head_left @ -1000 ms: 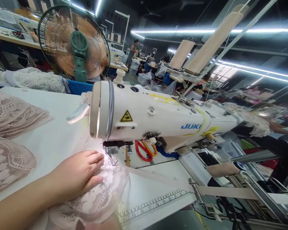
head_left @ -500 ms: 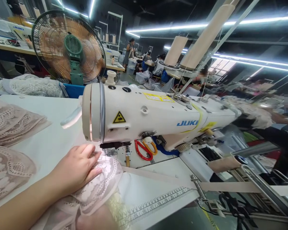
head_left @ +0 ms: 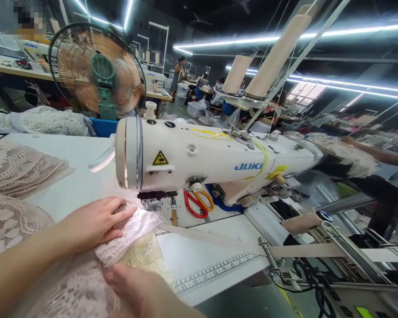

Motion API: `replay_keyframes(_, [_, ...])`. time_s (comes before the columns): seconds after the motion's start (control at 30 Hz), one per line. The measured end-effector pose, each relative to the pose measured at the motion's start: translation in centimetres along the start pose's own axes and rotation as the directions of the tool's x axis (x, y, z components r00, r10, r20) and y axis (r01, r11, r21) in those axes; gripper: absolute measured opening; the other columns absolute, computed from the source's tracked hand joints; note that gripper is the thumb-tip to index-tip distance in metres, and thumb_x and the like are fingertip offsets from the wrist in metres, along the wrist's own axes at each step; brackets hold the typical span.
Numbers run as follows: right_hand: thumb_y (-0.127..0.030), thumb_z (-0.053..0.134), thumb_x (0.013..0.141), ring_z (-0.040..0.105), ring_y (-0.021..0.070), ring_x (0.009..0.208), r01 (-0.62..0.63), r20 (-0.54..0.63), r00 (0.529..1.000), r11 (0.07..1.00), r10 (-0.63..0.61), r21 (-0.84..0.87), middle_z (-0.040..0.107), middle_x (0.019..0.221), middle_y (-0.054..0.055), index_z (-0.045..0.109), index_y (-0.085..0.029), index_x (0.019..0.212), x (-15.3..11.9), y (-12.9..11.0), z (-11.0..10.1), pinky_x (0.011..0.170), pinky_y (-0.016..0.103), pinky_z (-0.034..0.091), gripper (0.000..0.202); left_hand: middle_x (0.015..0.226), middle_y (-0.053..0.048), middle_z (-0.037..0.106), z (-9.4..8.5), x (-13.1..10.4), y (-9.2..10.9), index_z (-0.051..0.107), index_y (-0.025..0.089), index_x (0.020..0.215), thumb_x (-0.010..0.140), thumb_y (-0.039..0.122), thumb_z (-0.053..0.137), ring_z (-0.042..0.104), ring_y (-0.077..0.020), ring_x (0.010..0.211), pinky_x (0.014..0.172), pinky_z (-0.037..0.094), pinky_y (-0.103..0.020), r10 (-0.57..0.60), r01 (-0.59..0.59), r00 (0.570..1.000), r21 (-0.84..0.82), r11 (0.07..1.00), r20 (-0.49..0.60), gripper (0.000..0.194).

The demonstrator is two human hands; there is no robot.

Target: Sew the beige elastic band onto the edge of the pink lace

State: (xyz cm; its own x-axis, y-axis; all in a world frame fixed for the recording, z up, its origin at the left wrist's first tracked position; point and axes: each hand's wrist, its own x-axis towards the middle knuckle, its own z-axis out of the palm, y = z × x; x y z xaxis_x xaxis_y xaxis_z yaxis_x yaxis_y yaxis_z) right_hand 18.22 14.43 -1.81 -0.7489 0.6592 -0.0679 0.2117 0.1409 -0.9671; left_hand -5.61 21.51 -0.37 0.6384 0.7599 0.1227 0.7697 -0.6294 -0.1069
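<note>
From the head camera, my left hand (head_left: 94, 223) lies flat, fingers spread, pressing a piece of pink lace (head_left: 132, 229) onto the white table (head_left: 76, 176). The lace's forward edge sits just past my fingertips, right at the presser foot (head_left: 151, 204) under the head of the sewing machine (head_left: 199, 157). My right hand (head_left: 142, 289) is low in the frame, just below the lace, resting on its near fold. It looks loosely open, though its fingers are partly cut off, so I cannot tell whether it pinches the cloth.

As I judge it, the piece is lined up at the needle and the seam is barely begun or not begun. Most of the lace is bunched on my side of the foot, so nearly all the run is left.

The lace is thin and openwork, with floral motifs and a scalloped edge. It looks soft and limp, and a yellowish sheer patch shows beneath it. To the left of my left hand lie flat stacked lace pieces (head_left: 20, 165). Beyond the foot hang red-handled scissors (head_left: 194, 204). A printed ruler (head_left: 215, 276) runs along the table edge to the right of my right hand. A beige elastic band (head_left: 318, 251) stretches off to the right.
</note>
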Motion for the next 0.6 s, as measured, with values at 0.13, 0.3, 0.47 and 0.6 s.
replay_keyframes(0.13, [-0.021,0.065,0.081,0.067,0.0255,0.085,-0.036,-0.288,0.944,0.819,-0.159,-0.573,0.07,0.091,0.012,0.068,-0.012,0.107,-1.7,-0.4,-5.0,0.079,0.039,0.057,0.028,0.141,-0.011,0.06,-1.0,-1.1,-1.9,0.058,0.041,0.138,0.096,0.024,0.05,0.062,-0.0314,0.118,0.093,0.052,-0.043,0.038,-0.031,0.997,-0.108,0.994,0.061,0.046])
replay_keyframes(0.3, [-0.019,0.069,0.084,0.062,0.0274,0.101,-0.122,-0.223,0.954,0.42,-0.2,-0.899,0.065,0.12,0.017,0.049,-0.016,0.145,1.5,-1.4,-7.7,0.079,0.036,0.052,0.064,0.15,-0.006,0.054,-1.9,-1.2,-0.4,0.061,0.041,0.135,0.09,0.013,0.055,0.055,-0.0323,0.129,0.104,0.046,-0.049,0.068,-0.06,0.994,-0.094,0.994,0.088,0.053])
replay_keyframes(0.47, [-0.011,0.058,0.087,0.056,0.0192,0.082,-0.021,-0.067,0.988,0.311,-0.139,-0.95,0.068,0.091,0.005,0.069,-0.018,0.084,3.2,-2.0,-8.0,0.057,0.028,0.031,0.013,0.135,-0.009,0.067,-2.2,-1.0,3.9,0.076,0.022,0.097,0.091,0.012,0.046,0.061,-0.0284,0.123,0.104,0.05,-0.042,0.101,-0.112,0.993,-0.238,0.965,-0.059,0.032])
replay_keyframes(0.6, [-0.015,0.062,0.083,0.047,0.0161,0.07,0.009,-0.032,0.99,0.284,-0.138,-0.959,0.065,0.079,0.003,0.064,-0.017,0.071,2.3,-1.0,-7.2,0.053,0.03,0.018,0.012,0.109,-0.011,0.072,-0.7,-1.4,7.6,0.068,0.018,0.109,0.096,0.023,0.044,0.068,-0.0246,0.094,0.08,0.057,-0.037,-0.133,0.078,0.974,-0.283,0.956,-0.183,0.028])
